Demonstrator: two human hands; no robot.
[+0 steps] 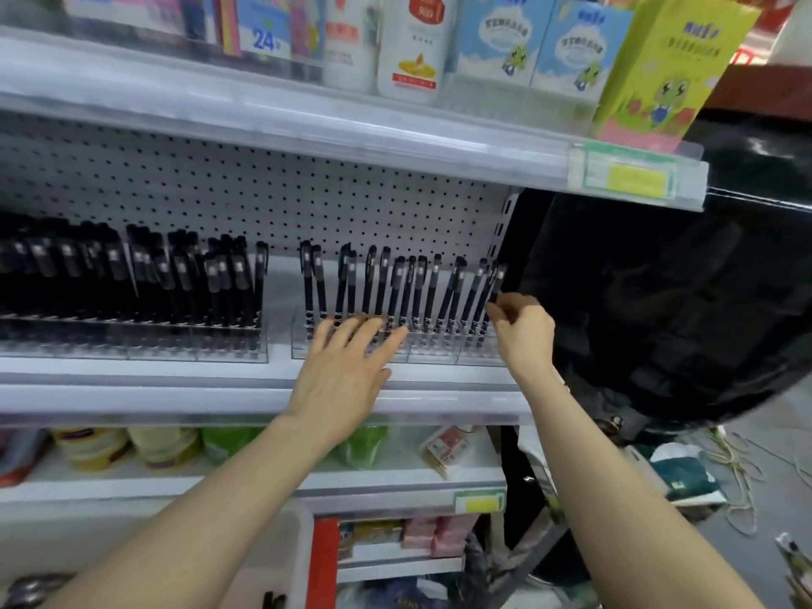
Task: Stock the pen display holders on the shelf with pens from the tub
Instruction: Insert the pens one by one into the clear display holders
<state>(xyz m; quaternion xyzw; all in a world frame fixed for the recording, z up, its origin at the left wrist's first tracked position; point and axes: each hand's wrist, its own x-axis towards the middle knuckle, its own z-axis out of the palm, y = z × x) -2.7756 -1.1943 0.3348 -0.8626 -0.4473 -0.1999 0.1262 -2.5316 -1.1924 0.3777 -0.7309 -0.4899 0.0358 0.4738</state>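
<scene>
While your right hand (523, 329) pinches a pen (497, 281) and your left hand (347, 367) lies spread flat, the right holder (439, 352) is maybe half-stocked; the left holder (132, 345) looks full.

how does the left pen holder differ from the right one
The left holder is packed tight with black pens; the right holder has a looser row with gaps. No hand is at the left holder; at the right holder the left hand lies spread on the front and the right hand pinches the end pen. Both are clear and sit on one shelf.
</scene>
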